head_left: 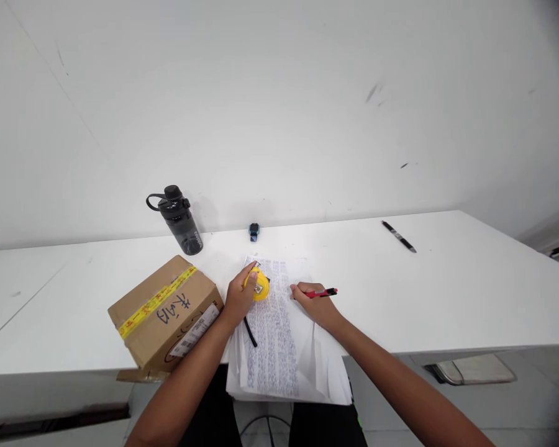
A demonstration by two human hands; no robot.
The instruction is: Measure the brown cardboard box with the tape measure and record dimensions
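My left hand [239, 297] grips a yellow tape measure [259, 287] and rests it on a stack of printed paper sheets [279, 338] lying on the white table [447, 292]. A short black strap [250, 332] hangs from the tape measure across the paper. My right hand [313, 301] is closed around a red pen [321, 293], its tip touching the paper just right of the tape measure.
A taped cardboard box [165, 313] sits left of the paper at the table's front edge. Behind stand a dark water bottle [181, 220] and a small blue object [254, 231]. A black pen [399, 236] lies far right. The wall rises right behind.
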